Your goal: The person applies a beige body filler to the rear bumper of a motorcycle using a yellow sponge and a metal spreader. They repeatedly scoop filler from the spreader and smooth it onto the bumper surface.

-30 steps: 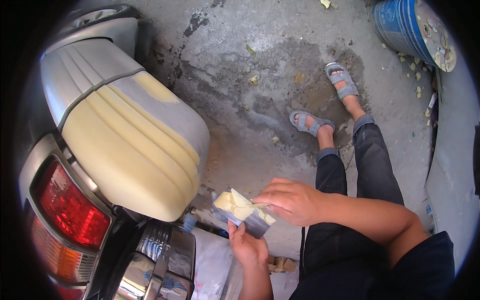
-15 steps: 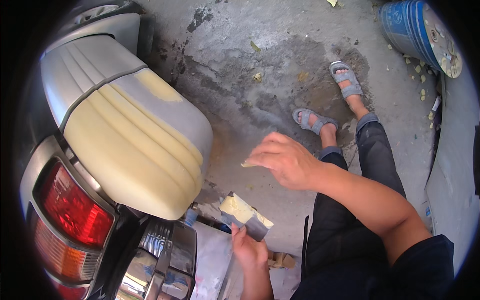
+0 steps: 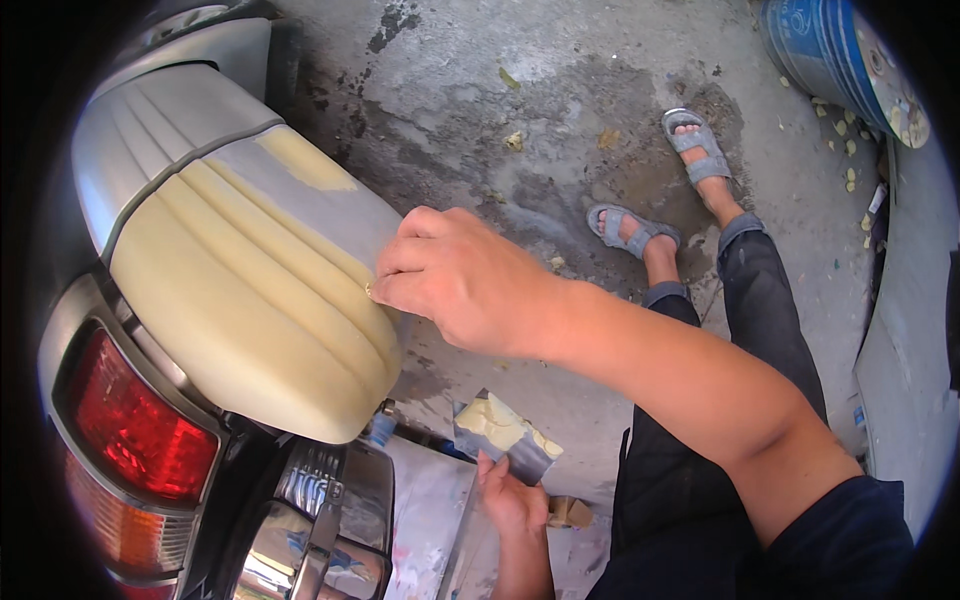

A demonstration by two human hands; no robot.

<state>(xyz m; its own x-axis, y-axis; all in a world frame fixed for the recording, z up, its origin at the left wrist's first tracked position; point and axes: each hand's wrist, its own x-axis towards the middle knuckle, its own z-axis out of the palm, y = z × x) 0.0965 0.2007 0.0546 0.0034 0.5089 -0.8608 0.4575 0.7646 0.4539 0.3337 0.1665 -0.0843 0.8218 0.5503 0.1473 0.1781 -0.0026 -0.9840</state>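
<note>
My left hand [image 3: 514,503] is closed on the lower edge of a flat grey plate [image 3: 530,466], which is held tilted below the bumper. A patch of cream-yellow putty [image 3: 490,420] covers much of the plate's face. My right hand [image 3: 465,285] is closed in a pinch at the right edge of the bumper corner [image 3: 230,270]. Between its fingertips shows the tip of a small putty spreader [image 3: 370,290], mostly hidden by the fingers. Yellow filler coats most of this ribbed bumper corner, with a grey area along its upper right side.
A red and orange tail light [image 3: 145,420] and a chrome bumper part [image 3: 355,500] lie to the left. A blue drum [image 3: 825,50] stands at the far right, near a pale panel [image 3: 915,300]. My sandalled feet [image 3: 635,230] rest on the stained concrete floor [image 3: 540,140].
My right hand has moved left from open air to the bumper's edge, bringing the putty spreader against it. My left hand and the plate have shifted slightly to the right.
</note>
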